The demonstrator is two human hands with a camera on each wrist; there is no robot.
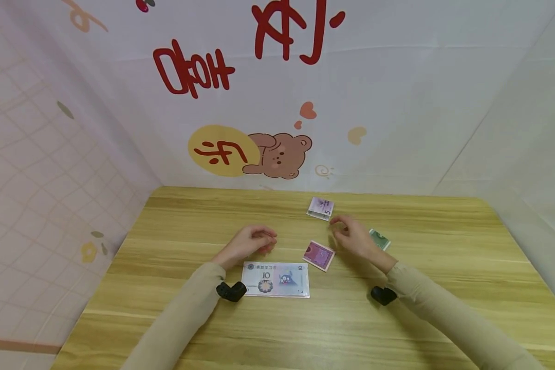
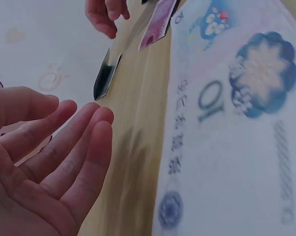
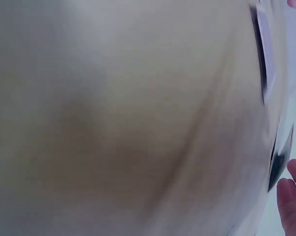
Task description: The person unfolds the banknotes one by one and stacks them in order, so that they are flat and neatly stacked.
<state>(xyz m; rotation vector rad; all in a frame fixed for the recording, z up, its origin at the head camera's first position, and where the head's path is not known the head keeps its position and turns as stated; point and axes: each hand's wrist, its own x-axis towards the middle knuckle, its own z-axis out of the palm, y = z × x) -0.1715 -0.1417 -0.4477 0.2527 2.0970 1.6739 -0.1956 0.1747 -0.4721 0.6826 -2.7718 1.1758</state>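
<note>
A pale wood-grained desk (image 1: 333, 329) fills the lower part of the head view, its far edge meeting a white, creased wall cloth (image 1: 411, 103) at 12 o'clock. On the cloth are a brown cartoon bear (image 1: 282, 159), a yellow disc (image 1: 199, 149) and large red characters; a faint grid pattern covers the left-hand wall (image 1: 51, 180).

Taking the small pink note (image 1: 319, 256) as the clock's centre, a folded purple note (image 1: 320, 207) stands slightly raised at 12, a green note (image 1: 380, 238) lies between 2 and 3, partly behind the right forearm, and a long note marked 10 (image 1: 276, 280) lies flat at 8.

The left hand (image 1: 254, 240), between 9 and 10, has loosely curved, parted fingers and holds nothing. The right hand (image 1: 350, 236), at 2, is loosely bent and holds nothing visible, its fingertips just beside the purple note.
</note>
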